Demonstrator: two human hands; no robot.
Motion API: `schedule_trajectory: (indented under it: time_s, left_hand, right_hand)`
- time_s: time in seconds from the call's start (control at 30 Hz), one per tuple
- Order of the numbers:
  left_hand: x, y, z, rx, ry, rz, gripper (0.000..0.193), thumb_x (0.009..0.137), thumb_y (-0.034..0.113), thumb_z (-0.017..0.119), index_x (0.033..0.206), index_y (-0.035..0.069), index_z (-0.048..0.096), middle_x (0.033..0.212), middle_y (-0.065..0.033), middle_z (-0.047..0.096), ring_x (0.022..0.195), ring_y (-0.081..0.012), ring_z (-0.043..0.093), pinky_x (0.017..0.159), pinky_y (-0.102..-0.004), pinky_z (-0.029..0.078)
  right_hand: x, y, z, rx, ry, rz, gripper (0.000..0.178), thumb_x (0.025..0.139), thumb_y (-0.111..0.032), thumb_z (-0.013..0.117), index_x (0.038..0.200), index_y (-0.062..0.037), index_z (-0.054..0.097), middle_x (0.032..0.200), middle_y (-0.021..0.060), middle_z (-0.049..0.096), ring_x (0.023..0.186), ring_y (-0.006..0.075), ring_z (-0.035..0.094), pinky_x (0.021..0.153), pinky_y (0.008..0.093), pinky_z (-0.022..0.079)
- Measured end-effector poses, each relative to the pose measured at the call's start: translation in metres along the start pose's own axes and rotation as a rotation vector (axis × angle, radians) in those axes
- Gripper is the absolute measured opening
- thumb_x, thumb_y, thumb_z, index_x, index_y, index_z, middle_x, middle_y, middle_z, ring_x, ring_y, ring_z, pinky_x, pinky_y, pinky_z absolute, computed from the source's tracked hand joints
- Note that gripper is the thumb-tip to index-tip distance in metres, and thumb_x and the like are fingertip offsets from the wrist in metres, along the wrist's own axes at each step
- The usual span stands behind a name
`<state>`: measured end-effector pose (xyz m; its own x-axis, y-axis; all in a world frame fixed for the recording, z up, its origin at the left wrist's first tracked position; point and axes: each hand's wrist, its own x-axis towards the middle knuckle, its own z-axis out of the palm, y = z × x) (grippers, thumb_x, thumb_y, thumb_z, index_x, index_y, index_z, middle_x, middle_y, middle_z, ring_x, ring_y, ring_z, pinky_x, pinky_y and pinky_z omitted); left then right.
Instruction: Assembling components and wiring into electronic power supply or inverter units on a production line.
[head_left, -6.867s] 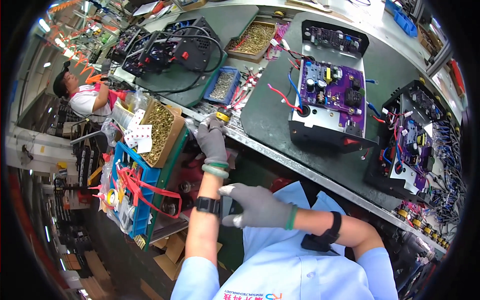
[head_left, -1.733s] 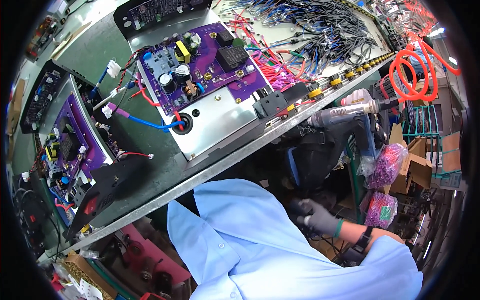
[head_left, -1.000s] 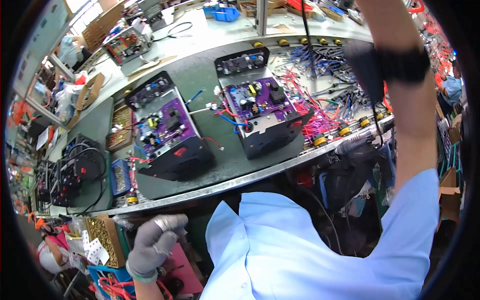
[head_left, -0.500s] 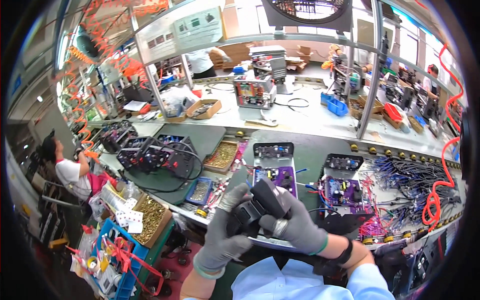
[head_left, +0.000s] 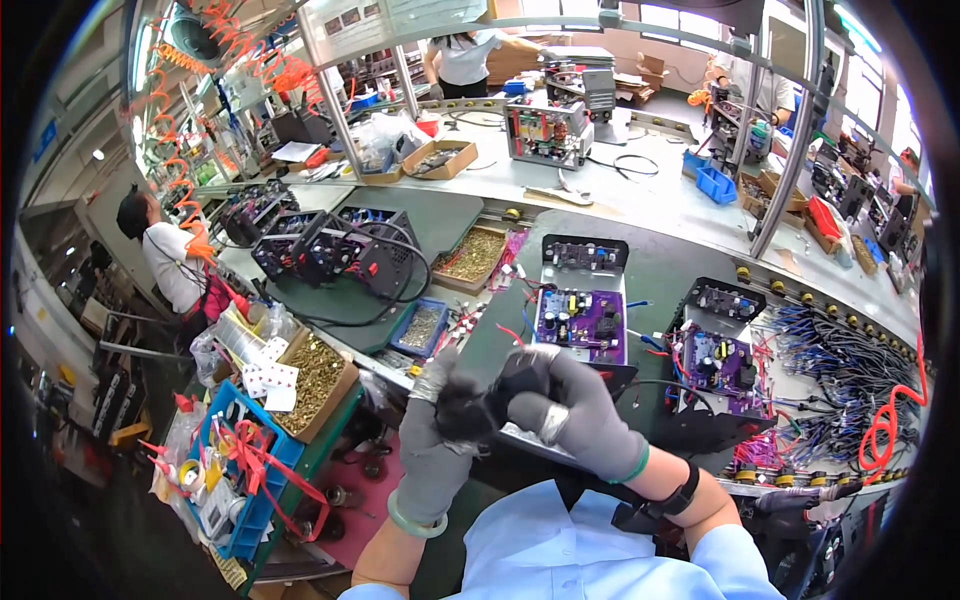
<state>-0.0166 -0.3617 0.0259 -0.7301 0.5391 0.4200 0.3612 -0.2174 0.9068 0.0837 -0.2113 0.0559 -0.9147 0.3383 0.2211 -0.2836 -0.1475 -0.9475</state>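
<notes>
Both my hands wear grey gloves with silvery wrapping on some fingers. They meet in front of my chest, at the bench's near edge. My left hand (head_left: 437, 440) is closed round a dark, motion-blurred black part (head_left: 466, 408). Against it, my right hand (head_left: 585, 412) grips a black angular plastic piece (head_left: 520, 376); the join between the two is hidden by blur and fingers. Just beyond my hands stands an opened unit with a purple circuit board (head_left: 583, 325) and a black end panel (head_left: 585, 255). A second purple-board unit (head_left: 715, 360) lies to its right.
Bundled dark cables (head_left: 840, 370) cover the right side. Assembled black units (head_left: 340, 245) with a looped cable sit left, near a screw box (head_left: 472, 256) and a blue tray (head_left: 420, 328). A blue crate (head_left: 245, 470) stands lower left. A red coiled hose (head_left: 880, 430) hangs right.
The view has swung so the bench appears shifted right and lower. My hands have brought the black pieces closer together and slightly turned them. A person at the far bench has come into view.
</notes>
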Motion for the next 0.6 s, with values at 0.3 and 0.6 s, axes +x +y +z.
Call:
schedule_trajectory:
  time_s: [0.3,0.6]
  left_hand:
    - [0.026,0.01,0.044,0.704,-0.003,0.673,0.032,0.081,0.003,0.066,0.113,0.004,0.064,0.101,-0.0181,0.064,0.084,-0.0359,0.064,0.073,-0.0409,0.051]
    - [0.05,0.003,0.081,-0.493,-0.135,-0.149,0.044,0.1,0.02,0.05,0.139,-0.001,0.048,0.128,-0.0143,0.058,0.113,-0.0237,0.061,0.099,-0.0365,0.052]
  right_hand:
    - [0.006,-0.04,-0.026,0.059,0.286,0.074,0.033,0.098,-0.032,0.063,0.112,-0.0037,0.057,0.076,0.0029,0.063,0.05,0.0024,0.049,0.045,0.0189,0.038]
    - [-0.014,-0.011,-0.034,-0.529,0.349,-0.273,0.05,0.086,-0.023,0.075,0.124,0.0007,0.053,0.095,0.0188,0.068,0.085,0.0282,0.069,0.078,0.0371,0.054]
